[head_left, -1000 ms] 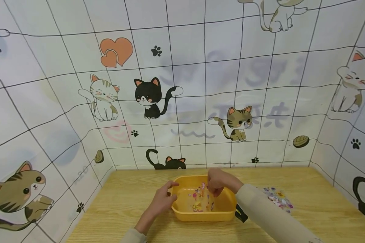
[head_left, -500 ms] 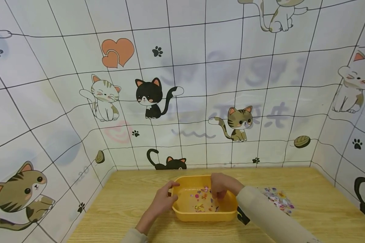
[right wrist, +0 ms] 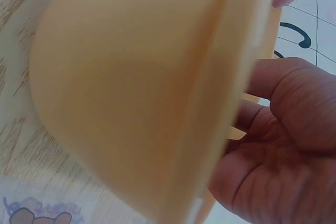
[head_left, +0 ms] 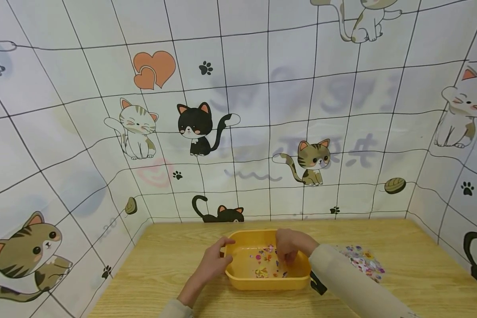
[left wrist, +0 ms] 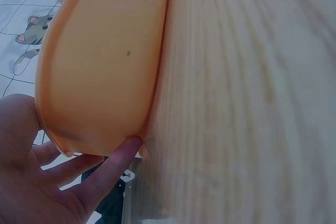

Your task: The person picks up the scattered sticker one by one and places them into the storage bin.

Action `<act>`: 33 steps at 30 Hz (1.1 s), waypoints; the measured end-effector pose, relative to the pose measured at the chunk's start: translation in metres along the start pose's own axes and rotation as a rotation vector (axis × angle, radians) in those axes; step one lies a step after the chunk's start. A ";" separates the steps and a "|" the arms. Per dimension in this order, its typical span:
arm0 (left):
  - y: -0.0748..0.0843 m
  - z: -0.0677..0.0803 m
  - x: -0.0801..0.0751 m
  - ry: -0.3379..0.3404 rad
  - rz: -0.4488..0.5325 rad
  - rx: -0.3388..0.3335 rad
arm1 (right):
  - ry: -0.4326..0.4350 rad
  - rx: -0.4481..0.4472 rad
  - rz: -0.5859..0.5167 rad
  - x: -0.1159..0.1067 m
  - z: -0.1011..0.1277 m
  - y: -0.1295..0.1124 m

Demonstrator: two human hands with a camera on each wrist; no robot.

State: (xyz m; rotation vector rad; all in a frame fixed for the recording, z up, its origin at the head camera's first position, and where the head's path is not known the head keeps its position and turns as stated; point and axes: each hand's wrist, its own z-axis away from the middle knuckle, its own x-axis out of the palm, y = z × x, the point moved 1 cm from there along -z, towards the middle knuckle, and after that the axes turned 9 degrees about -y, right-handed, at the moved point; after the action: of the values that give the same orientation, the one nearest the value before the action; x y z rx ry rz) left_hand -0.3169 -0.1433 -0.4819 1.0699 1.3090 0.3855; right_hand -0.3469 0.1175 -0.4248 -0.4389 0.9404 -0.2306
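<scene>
Yellow tub [head_left: 267, 277] mid-table [head_left: 163, 265] | left hand [head_left: 210, 261] grips its left rim, steadying | right hand [head_left: 290, 245] inside over stickers [head_left: 268, 263], grip unclear | best done with tub held still, light fingertip pinches.

Tub: yellow-orange plastic tub [head_left: 262, 282], rectangular with rounded corners, upright on the wooden table.
Contents: small colourful stickers [head_left: 267, 264] scattered across its bottom, floating in clear liquid.
</scene>
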 end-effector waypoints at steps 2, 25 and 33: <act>0.000 0.000 0.000 -0.001 -0.002 0.002 | -0.004 -0.001 0.002 0.000 0.001 0.000; -0.001 -0.001 -0.001 0.002 -0.013 0.002 | 0.020 0.013 0.047 0.001 0.002 -0.001; -0.001 -0.001 0.000 -0.008 0.009 0.002 | 0.023 -0.052 0.033 -0.002 0.010 0.000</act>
State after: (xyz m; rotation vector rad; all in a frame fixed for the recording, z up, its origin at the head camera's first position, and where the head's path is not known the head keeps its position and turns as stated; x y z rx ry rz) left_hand -0.3176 -0.1432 -0.4824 1.0780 1.2985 0.3865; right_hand -0.3402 0.1208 -0.4185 -0.4690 0.9769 -0.1818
